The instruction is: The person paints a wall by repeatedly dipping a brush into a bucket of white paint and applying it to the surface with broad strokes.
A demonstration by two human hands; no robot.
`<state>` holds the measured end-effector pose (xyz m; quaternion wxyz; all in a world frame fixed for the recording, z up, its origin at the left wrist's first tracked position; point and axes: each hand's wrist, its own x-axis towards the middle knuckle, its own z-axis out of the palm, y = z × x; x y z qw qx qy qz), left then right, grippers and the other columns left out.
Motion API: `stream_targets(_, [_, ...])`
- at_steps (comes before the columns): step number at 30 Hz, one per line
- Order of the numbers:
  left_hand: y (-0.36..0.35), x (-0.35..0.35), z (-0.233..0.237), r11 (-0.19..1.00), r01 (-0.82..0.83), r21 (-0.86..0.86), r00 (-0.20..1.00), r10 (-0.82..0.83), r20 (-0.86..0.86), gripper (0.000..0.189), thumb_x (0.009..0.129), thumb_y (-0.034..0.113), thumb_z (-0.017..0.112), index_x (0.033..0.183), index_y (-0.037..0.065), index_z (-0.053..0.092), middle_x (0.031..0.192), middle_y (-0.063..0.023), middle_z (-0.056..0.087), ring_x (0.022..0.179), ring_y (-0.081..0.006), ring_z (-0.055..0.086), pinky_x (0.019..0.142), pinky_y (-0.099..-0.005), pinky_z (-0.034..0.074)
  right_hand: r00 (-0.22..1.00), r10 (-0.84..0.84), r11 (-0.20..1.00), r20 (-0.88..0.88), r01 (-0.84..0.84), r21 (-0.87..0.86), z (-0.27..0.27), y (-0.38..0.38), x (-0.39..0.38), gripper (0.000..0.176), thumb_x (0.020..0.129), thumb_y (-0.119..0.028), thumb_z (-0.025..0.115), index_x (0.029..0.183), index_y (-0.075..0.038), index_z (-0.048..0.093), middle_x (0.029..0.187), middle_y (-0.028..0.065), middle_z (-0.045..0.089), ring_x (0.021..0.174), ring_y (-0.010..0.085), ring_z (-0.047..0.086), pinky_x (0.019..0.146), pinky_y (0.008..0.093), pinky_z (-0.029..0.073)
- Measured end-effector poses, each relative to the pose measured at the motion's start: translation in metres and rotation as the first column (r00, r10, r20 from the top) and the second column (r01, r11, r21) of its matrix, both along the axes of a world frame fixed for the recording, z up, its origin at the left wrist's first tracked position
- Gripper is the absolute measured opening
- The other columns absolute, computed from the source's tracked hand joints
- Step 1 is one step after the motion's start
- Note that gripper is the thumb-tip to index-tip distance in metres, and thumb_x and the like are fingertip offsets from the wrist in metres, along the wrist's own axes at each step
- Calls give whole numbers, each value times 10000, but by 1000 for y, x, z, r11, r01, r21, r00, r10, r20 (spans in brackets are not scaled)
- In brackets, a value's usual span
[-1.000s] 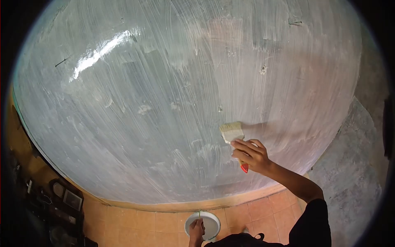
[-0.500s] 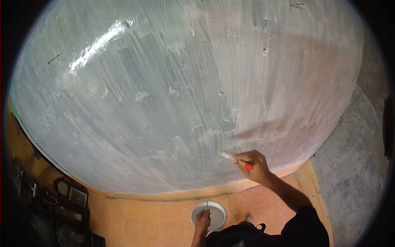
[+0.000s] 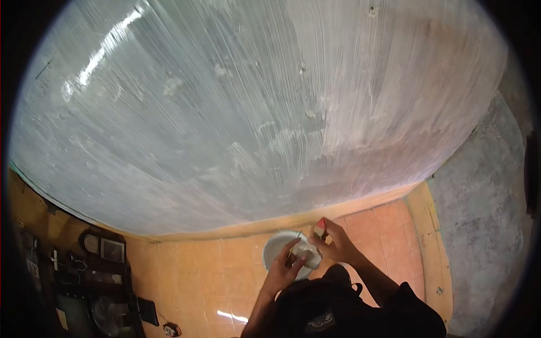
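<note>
My right hand (image 3: 331,243) is closed on the handle of a paintbrush (image 3: 319,228); the handle is beige with a red end. My left hand (image 3: 283,269) is bent at the near side of a pale round bucket (image 3: 270,246), close to its thin greenish handle. Its thumb lies against a flat whitish piece (image 3: 307,253) between my two hands, probably the paint-covered brush head. My fingers partly hide what the left hand grips. Ahead rises a wall (image 3: 225,141) covered in streaky, wet-looking whitish strokes over grey.
Orange tiles (image 3: 191,276) cover the floor, bordered by a yellowish strip (image 3: 431,253) at the right. At the left stands a dark shelf (image 3: 84,281) with a fan and other items. A small dark object (image 3: 172,329) lies on the floor nearby. Grey floor (image 3: 473,225) extends at the right.
My right hand has come down from the wall to the bucket with the paintbrush. My left hand stays at the bucket. The view has tilted lower, showing more floor.
</note>
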<state>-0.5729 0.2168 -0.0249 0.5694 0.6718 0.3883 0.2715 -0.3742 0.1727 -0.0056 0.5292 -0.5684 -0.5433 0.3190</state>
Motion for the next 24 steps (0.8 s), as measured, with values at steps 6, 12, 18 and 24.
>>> stream_targets(6, [7,3,10,981,193,-29,981,-192,19,372,846,193,771,1185,81,665,760,15,470,624,-84,369,550,-267,330,987,137,982,-85,-146,-120,27,-4,4,245,848,-195,748,950,-21,608,789,67,618,685,153,587,614,289,471])
stream_targets(12, [13,22,32,934,357,-7,925,-354,-138,355,861,125,747,1172,33,602,1077,-40,633,1000,-133,573,859,-314,466,969,244,943,29,-230,-240,24,0,10,297,813,-194,782,1036,-36,668,828,53,665,738,137,591,671,291,452])
stream_targets(18, [9,43,27,933,306,-189,952,-301,54,313,917,148,682,1180,3,596,1082,-70,635,996,-148,592,851,-303,490,962,240,917,-131,-269,-294,24,-5,25,317,880,-253,715,1086,-28,628,854,32,612,762,120,547,666,268,419])
stream_targets(24, [6,58,33,905,322,-277,944,-329,22,316,941,186,652,1179,-17,609,1107,-88,634,1017,-170,594,880,-327,482,447,-193,714,-874,-547,-437,-28,-18,38,606,1024,-547,337,1262,-37,563,1097,44,597,985,151,539,820,274,434])
